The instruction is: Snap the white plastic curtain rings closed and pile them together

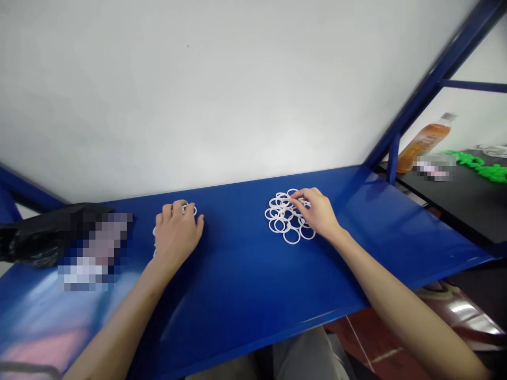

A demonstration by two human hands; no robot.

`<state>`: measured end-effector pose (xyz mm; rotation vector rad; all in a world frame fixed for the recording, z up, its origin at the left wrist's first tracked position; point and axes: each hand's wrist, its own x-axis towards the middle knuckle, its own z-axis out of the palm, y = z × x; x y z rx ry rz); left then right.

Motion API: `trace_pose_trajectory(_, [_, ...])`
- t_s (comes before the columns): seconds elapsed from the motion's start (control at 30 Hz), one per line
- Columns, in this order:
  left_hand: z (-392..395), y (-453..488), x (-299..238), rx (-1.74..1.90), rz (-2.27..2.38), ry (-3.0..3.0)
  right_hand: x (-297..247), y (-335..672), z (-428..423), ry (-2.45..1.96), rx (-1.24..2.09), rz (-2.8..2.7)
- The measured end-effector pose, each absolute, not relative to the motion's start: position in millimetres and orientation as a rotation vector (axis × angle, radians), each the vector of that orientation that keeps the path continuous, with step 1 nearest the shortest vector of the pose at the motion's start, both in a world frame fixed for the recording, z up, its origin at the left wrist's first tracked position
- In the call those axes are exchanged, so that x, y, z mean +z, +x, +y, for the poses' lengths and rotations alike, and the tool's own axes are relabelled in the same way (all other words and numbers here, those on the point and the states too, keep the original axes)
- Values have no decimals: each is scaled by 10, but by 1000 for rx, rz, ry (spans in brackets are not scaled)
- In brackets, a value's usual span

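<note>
A loose pile of several white rings (282, 220) lies on the blue table (245, 274), right of centre. My right hand (317, 214) rests on the pile's right side, its fingertips pinched together on a ring at the top of the pile. My left hand (176, 232) lies knuckles up at the left, fingers curled over a few white rings (189, 209) that peek out past its fingertips and at its left edge.
A black bag (35, 237) sits at the table's left end beside a blurred patch. A white wall rises behind the table. To the right, past a blue frame post (428, 79), an orange drink bottle (425, 140) and green items (481, 166) lie on a dark table.
</note>
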<state>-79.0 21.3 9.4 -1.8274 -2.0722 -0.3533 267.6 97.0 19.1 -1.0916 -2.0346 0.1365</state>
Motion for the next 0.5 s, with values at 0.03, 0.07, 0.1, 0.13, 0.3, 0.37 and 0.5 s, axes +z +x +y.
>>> trace_pose_trajectory(0.03, [223,-829,68,-312,-2077,-1814,178,2703,1006,-1117,154,-2042])
trace_pose_trajectory(0.07, [225,-855,41,-284,-2078,-1813,163,2719,1034,-1138,165,-2052])
trace_pose_trajectory(0.1, [223,-873,15,-269,-2076,-1817,146,2725,1055,-1154,167,-2061])
trace_pose_trajectory(0.13, [218,-884,-6,-262,-2072,-1824,128,2725,1071,-1165,162,-2069])
trace_pose_trajectory(0.3, [182,-890,-20,-316,-2004,-1882,70,2733,1095,-1194,59,-2082])
trace_pose_trajectory(0.37, [160,-869,4,-352,-1957,-1880,79,2739,1066,-1196,14,-2071])
trace_pose_trajectory(0.5, [81,-740,65,-511,-1744,-1953,162,2664,884,-1132,-49,-2032])
